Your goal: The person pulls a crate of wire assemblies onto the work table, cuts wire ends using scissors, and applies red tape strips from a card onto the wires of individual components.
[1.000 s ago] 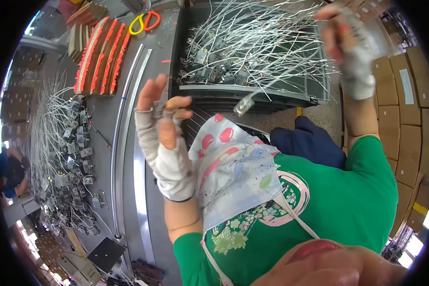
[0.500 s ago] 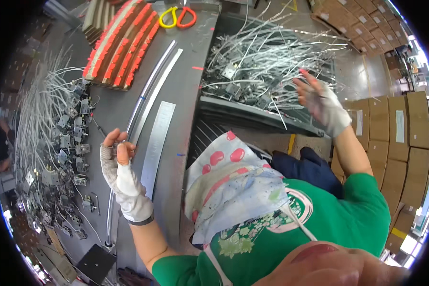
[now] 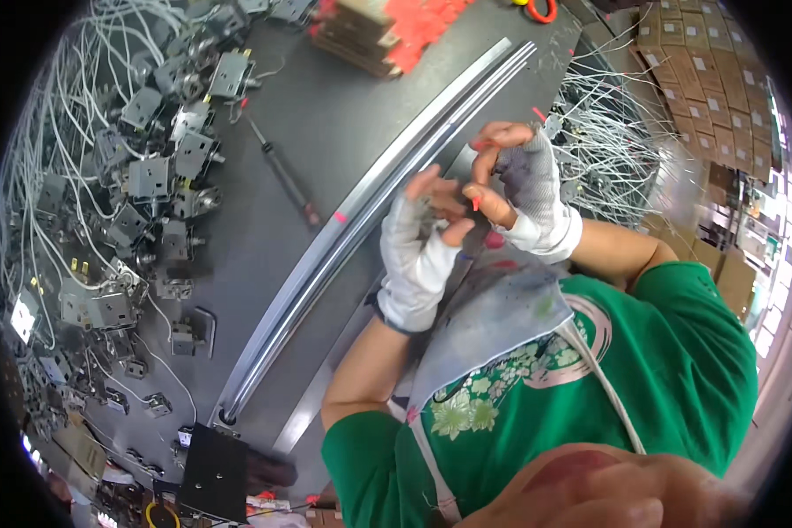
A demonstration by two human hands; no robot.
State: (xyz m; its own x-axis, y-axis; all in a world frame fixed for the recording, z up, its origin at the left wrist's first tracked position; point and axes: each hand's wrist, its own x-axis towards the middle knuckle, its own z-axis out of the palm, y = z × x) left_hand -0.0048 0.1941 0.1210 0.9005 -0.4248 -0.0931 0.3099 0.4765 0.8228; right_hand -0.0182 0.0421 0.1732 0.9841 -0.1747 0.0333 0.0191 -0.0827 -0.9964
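While the rail (image 3: 361, 231) slants away rightward, both hands curl on its right side, left hand (image 3: 416, 253) nearer than right hand (image 3: 531, 189); whether either grips anything, I cannot tell.

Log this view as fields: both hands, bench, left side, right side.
Left hand: gloved, bare fingers curled; contents unclear
Right hand: gloved, curled, close to left; contents unclear
Bench: long metal rails, slim dark-handled tool, hex key
Left side: metal components with white wires
Right side: more white wires, stacked cartons
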